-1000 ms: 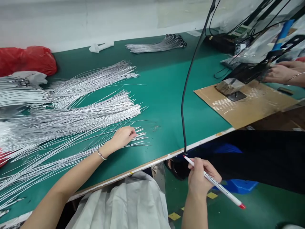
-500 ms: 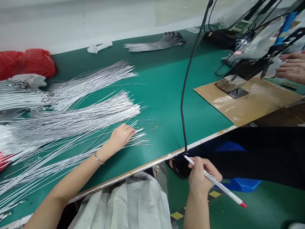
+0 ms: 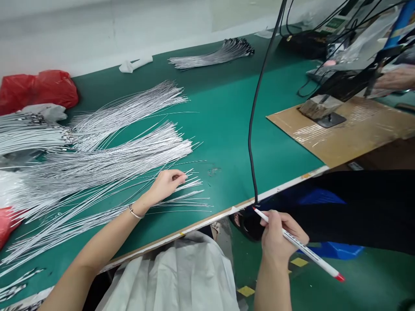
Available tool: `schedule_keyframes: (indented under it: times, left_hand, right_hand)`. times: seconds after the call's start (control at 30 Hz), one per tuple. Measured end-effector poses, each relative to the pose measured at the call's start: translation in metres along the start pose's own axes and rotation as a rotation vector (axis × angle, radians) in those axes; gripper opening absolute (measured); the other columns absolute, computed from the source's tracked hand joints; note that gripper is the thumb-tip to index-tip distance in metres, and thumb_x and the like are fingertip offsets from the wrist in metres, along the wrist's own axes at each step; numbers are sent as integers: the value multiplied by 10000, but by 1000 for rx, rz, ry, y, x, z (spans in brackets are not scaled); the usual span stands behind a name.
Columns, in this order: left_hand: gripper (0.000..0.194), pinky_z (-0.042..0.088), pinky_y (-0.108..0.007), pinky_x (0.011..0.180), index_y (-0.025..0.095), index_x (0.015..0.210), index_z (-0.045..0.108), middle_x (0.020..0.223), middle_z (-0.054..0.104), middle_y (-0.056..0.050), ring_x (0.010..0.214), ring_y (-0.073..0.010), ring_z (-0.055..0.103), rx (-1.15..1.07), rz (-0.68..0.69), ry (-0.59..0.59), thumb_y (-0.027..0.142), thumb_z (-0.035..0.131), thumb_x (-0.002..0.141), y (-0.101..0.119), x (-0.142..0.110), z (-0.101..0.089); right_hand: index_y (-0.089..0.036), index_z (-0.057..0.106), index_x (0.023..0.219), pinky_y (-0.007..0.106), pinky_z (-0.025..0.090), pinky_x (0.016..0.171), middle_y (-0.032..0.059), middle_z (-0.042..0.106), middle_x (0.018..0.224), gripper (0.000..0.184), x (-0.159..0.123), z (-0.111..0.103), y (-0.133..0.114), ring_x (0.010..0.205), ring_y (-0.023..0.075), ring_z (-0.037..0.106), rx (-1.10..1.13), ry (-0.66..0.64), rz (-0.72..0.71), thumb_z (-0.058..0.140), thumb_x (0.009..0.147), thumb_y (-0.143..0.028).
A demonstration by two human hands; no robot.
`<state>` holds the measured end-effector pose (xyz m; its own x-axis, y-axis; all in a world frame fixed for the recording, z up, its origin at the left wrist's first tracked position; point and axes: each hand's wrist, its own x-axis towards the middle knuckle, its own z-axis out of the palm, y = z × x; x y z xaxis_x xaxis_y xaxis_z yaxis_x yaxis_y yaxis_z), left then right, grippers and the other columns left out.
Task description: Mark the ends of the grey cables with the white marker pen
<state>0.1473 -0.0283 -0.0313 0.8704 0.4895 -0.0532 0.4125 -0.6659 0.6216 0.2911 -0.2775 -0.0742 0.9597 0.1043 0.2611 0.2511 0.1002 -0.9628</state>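
My left hand [image 3: 169, 181] is over the near strands on the table, thumb and fingers pinched on thin white wires [image 3: 191, 185] near their right ends. Exactly how many wires are between the fingertips is hidden. My right hand [image 3: 282, 235] is closed around a white marker pen [image 3: 311, 253] with a red tip and a red end. Its red tip points up and left, close to the table's front edge. Just behind my left hand lies a thick bundle of white wires [image 3: 129, 160], with another wire bundle [image 3: 136, 106] farther back.
A black cable [image 3: 252, 125] hangs down to the table edge [image 3: 207, 221]. At the right, a cardboard sheet [image 3: 301, 129] carries a small stand [image 3: 330, 120], near another person's hand [image 3: 397, 80]. Red plastic bags [image 3: 42, 88] lie at the left. A dark-ended wire bundle [image 3: 210, 58] lies at the back.
Near wire ends under my left hand have spread apart toward the front edge. My left hand stays at the wire tips; my right hand keeps the marker pen. The other person's hand has moved right.
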Motion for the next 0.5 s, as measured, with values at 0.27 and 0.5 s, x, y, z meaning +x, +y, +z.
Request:
schedule_keyframes:
  times: [0.27, 0.5]
  left_hand:
    - [770, 366, -429, 992, 174, 1363, 373, 1322, 475, -142, 1215, -293, 411, 201, 155, -84, 615, 570, 764, -9, -53, -17]
    - [969, 85, -520, 1110, 148, 1480, 17, 1524, 70, -182, 1396, -356, 47, 661, 50, -22, 715, 399, 793, -91, -112, -46]
  right_hand:
    - [-143, 637, 616, 264, 403, 441, -18, 568, 497, 150, 0, -11, 0, 419, 120, 507, -37, 31, 32, 655, 721, -248]
    - [-146, 626, 597, 263, 378, 468, -22, 578, 511, 128, 4, -17, 13, 436, 114, 490, -41, 74, 81, 675, 689, -220]
